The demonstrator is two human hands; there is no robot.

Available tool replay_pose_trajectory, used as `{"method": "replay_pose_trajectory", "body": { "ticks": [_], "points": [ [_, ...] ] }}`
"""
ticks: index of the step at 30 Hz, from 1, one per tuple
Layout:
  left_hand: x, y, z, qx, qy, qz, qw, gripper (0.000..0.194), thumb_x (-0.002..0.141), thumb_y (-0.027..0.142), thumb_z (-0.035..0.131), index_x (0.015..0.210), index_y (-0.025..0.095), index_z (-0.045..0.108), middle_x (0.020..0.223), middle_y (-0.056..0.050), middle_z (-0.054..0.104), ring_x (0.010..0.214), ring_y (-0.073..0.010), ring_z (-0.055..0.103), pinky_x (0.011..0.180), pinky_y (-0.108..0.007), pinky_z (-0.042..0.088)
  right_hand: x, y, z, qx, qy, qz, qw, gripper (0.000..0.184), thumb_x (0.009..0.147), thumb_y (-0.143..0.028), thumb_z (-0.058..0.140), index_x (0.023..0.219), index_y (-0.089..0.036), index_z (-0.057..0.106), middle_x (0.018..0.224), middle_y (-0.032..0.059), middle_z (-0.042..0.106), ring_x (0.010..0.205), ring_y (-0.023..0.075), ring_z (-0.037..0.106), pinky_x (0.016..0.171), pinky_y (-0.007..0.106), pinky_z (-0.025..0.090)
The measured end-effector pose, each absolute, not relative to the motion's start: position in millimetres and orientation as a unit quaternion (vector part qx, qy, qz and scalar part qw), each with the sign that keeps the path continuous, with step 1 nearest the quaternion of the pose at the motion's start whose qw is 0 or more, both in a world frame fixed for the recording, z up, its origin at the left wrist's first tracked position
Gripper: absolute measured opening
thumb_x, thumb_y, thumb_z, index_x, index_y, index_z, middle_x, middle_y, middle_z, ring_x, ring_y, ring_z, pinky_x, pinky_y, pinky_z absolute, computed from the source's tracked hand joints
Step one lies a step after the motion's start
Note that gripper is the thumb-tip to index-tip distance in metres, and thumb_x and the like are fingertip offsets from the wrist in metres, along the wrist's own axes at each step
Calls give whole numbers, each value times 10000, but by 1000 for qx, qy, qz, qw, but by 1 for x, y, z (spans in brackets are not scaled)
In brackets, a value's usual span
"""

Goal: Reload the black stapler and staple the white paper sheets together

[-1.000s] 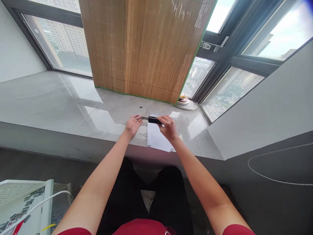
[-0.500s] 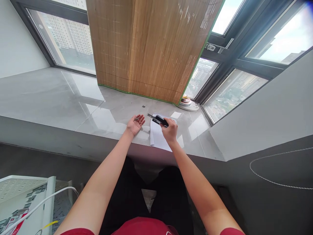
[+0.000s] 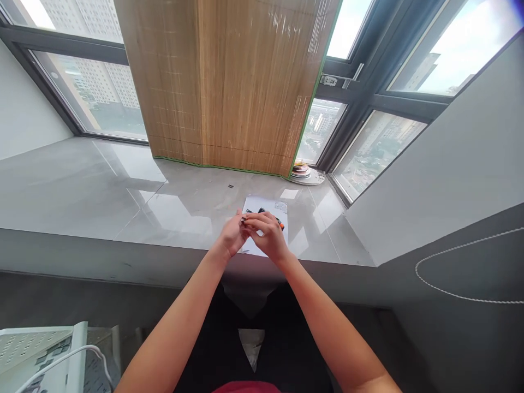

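My left hand is turned palm up, its fingers partly covered by the other hand. With bent fingers, my right hand reaches over it. A small dark metal piece shows where the fingertips meet; its exact kind is too small to tell. Just beyond the hands, what looks like a black stapler with an orange end lies on the white paper, mostly hidden by my right hand. Farther back on the sill is a small grey strip.
The pale tiled windowsill ends at a front edge below my wrists. A bamboo blind hangs in front. Stacked plates stand by the right window. A white rack with a cable is at lower left; a beaded cord hangs right.
My right hand has put down the black stapler on the paper and moved left to my left hand. The fingers of both hands now meet around the small piece. My view has shifted.
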State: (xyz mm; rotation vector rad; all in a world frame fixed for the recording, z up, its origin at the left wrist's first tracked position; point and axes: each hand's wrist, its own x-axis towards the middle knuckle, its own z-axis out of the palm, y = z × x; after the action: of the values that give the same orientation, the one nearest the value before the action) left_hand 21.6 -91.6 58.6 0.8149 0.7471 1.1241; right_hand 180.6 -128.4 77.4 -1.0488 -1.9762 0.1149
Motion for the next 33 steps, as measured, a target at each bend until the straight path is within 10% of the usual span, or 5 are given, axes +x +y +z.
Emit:
{"method": "replay_pose_trajectory", "body": {
  "ticks": [7,15,33],
  "points": [
    [36,-119,78,502,329,413,685,760,1064,842,363,1132,190,749,1159,-174,786,1201,-328,746,1070,-497,607,190,-140,68,-448,-731,79,508,223,1038,-235,661,868,-298,791,1046,35,831,969,257,739,926,469,611],
    [-57,-33,34,680,687,220,127,530,1084,433,483,1527,180,625,1746,-239,444,1680,-501,254,1302,-825,93,276,-123,39,-576,-558,106,588,305,986,-491,684,1083,-219,783,922,86,806,854,258,759,817,412,645],
    [-69,-24,2,692,703,164,-1,491,1073,383,473,1486,179,640,1645,-257,541,1566,-446,410,1281,-772,239,398,80,6,-734,-621,18,272,372,903,-56,540,1056,-161,862,1241,184,782,1219,308,661,1002,404,527]
  ]
}}
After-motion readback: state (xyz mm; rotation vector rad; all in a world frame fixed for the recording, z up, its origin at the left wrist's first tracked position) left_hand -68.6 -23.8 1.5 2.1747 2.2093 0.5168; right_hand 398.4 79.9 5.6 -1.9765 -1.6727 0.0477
